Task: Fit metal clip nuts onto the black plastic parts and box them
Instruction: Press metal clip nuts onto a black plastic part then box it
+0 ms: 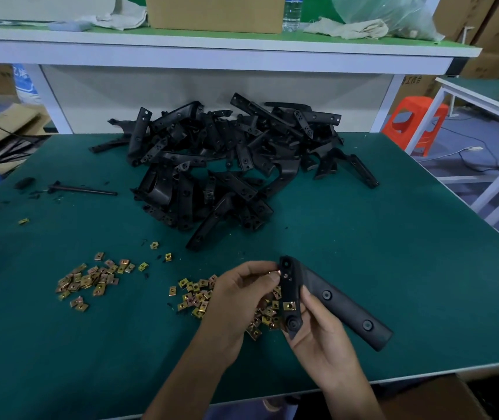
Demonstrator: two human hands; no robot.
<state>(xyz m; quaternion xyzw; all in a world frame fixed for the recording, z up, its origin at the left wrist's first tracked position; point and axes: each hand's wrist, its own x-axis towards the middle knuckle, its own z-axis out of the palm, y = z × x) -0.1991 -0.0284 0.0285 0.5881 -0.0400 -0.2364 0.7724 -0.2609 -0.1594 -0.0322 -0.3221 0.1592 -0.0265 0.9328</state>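
Observation:
My right hand (318,331) grips a black plastic part (336,301) just above the green table, its long arm pointing down to the right. One brass clip nut (289,305) sits fitted on the part's short flange. My left hand (242,295) pinches another clip nut (276,272) against the upper edge of that flange. Under my left hand lies a heap of loose clip nuts (195,294), and a second heap (93,278) lies to the left. A big pile of black plastic parts (227,159) fills the table's middle and back.
A thin black rod (81,189) lies at the left. A cardboard box (442,398) shows below the table's front edge at the right. A raised shelf (212,40) carries a carton, a bottle and rags. An orange stool (414,122) stands off the table's right.

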